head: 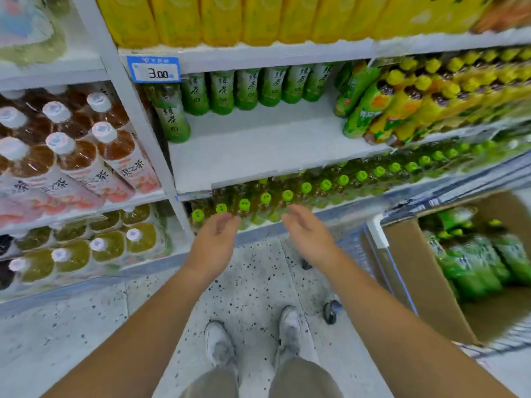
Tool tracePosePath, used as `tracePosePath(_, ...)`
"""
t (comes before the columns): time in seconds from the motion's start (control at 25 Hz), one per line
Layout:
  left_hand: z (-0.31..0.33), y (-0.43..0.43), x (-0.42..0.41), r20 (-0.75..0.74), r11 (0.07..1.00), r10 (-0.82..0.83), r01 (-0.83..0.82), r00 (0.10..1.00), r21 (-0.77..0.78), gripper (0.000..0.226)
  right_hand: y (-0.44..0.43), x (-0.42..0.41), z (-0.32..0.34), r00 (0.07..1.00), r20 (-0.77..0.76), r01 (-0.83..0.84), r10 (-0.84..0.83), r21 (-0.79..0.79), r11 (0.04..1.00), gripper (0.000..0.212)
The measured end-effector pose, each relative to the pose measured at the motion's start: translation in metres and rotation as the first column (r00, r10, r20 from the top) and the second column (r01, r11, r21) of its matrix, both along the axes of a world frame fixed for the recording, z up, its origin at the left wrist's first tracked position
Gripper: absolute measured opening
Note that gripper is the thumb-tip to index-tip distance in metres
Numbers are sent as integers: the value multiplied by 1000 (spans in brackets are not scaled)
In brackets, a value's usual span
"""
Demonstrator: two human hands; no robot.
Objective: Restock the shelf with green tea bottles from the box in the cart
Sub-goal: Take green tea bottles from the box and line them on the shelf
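Nothing is held: the left hand (214, 235) and the right hand (309, 234) are stretched forward side by side with fingers loosely spread, both empty, above the speckled floor (253, 285). Behind the fingertips a row of green-capped bottles (265, 198) is seen on the lower shelf. Higher up, green tea bottles (222, 91) are lined along the back of the white shelf (258, 150), whose front is bare, beside a blue price tag (154, 69). At the right, a cardboard box (425, 282) is set in the cart (370, 248); more green bottles, seemingly lying flat, are blurred inside.
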State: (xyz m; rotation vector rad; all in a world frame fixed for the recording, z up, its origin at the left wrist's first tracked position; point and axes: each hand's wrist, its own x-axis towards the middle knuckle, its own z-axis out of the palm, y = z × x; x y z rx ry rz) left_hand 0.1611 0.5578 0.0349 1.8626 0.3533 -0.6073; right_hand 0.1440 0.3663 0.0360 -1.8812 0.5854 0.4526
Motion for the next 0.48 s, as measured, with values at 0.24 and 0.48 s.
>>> tracePosePath(0.24, 48, -61, -65, -23, 990, -138, 137, 990, -32, 52, -65, -88, 44, 992, -56, 113, -112, 13, 994, 55)
tracePosePath(0.48, 78, -145, -130, 4, 981, -187, 187, 982, -46, 51, -149, -178, 62, 988, -28, 153, -154, -22, 988, 54)
